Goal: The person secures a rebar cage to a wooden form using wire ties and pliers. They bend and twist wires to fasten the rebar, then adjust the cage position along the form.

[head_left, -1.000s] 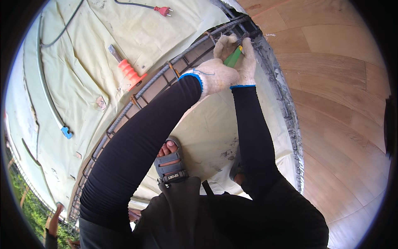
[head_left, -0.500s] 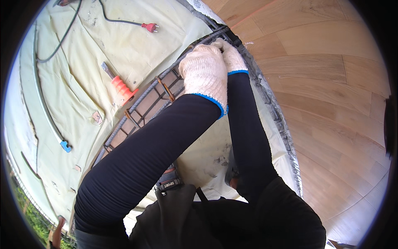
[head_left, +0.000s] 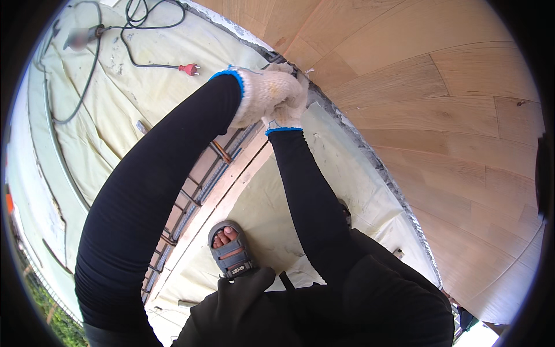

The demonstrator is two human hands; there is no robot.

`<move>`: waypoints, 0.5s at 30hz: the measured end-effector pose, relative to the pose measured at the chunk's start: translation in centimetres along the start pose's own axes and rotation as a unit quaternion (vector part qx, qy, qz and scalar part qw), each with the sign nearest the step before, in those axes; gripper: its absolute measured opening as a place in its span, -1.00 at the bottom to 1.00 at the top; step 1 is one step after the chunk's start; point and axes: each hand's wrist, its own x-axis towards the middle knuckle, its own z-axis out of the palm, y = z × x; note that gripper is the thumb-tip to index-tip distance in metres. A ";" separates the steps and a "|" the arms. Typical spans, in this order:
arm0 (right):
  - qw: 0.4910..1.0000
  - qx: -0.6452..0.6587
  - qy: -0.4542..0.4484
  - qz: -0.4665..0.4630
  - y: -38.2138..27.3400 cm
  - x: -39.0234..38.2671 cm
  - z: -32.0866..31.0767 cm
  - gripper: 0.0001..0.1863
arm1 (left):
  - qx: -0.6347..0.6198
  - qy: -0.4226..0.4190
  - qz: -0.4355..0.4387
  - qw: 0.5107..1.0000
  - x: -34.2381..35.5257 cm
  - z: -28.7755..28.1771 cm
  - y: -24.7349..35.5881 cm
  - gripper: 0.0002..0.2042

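My left hand (head_left: 254, 95) and my right hand (head_left: 287, 111) wear off-white knit gloves with blue cuffs. They press together over the far end of a rebar cage (head_left: 222, 151) of ribbed bars and thin crossbars. Both look closed, the left reaching across the right from the left side. Whatever lies between the fingers is hidden. A rusty tie bar (head_left: 221, 152) crosses the cage just below my left glove. The metal tip of a chisel (head_left: 141, 126) shows past my left sleeve; its handle is hidden behind the arm.
A cream sheet (head_left: 110, 104) covers the ground on the left, with a dark cable ending in a red plug (head_left: 188, 69) and a long pale tube (head_left: 58, 141). Wood-look boards (head_left: 428, 127) lie to the right, beyond a rough concrete edge (head_left: 370, 153). My sandalled foot (head_left: 230, 243) stands beside the cage.
Both hands have shifted left in the picture, and my left wrist has swung out to the left. The chisel's orange handle is now covered by my arm; my sandalled foot has come into view.
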 end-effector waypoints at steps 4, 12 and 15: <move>0.996 0.044 0.010 0.070 -0.6 -0.5 0.0 -0.73 | -0.381 -0.157 -0.121 0.903 -1.4 0.1 -4.3 -0.72; 0.920 -0.299 0.207 0.145 -2.0 -0.3 1.4 -0.73 | 0.312 0.205 0.011 0.928 -4.4 4.8 -2.8 -0.30; 0.900 -0.328 0.220 0.184 -2.5 -0.7 1.7 -0.80 | 0.225 0.168 0.002 0.960 -3.4 5.2 -4.3 -0.31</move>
